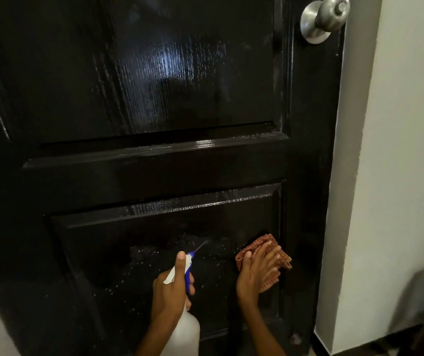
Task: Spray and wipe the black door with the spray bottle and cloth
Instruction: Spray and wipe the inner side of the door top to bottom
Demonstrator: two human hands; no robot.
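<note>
The left hand [171, 286] is gripping the neck of the white plastic spray bottle with a blue nozzle [184, 322], fingers curled round it, and a thin jet is leaving the nozzle toward the lower panel of the glossy black wooden door [134, 163]. The right hand [255, 271] is pressing the orange checked cloth [266, 242] flat against that panel with straight fingers, just beside the droplets. A round silver metal doorknob [325, 18] is sitting high on the door beside a white wall [398, 150].

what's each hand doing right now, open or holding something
Left hand: grips the spray bottle, spraying at the black door.
Right hand: open, straight fingers pressing the cloth flat against the door.
</note>
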